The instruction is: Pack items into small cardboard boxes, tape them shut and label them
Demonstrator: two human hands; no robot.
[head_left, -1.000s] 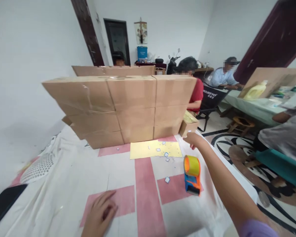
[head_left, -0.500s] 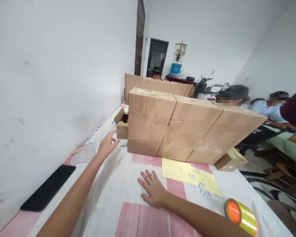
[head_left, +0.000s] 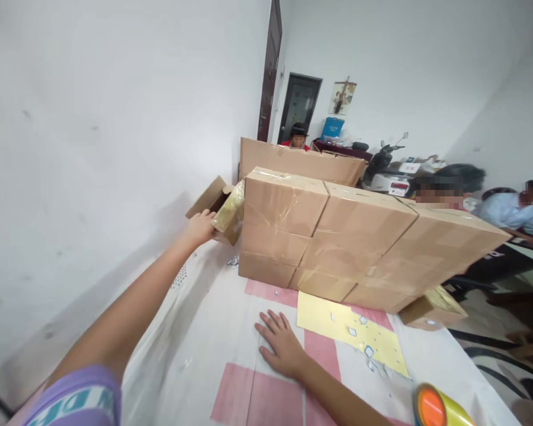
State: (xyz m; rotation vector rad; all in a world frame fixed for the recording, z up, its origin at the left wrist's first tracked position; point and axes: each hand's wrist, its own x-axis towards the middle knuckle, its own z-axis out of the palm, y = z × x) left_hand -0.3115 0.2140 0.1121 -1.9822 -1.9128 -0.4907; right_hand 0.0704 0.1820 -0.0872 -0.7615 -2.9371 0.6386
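My left hand (head_left: 201,227) reaches far forward and grips a small open cardboard box (head_left: 220,208) lifted off the table at the left end of the stacked cartons (head_left: 346,236). Yellow-green packets show inside the small box. My right hand (head_left: 282,346) lies flat with fingers spread on the white and pink tablecloth (head_left: 213,331). A yellow sheet (head_left: 350,325) with small white stickers lies to the right of that hand. An orange and yellow tape dispenser (head_left: 439,408) sits at the lower right edge.
A white wall runs along the left. Another small open box (head_left: 430,307) stands at the right end of the cartons. Behind them is a cardboard screen (head_left: 302,163), and other people sit beyond it and at the right.
My left hand has reached the small box at the left of the stack, closed on it and lifted it. The view has swung left. My right hand stays flat.
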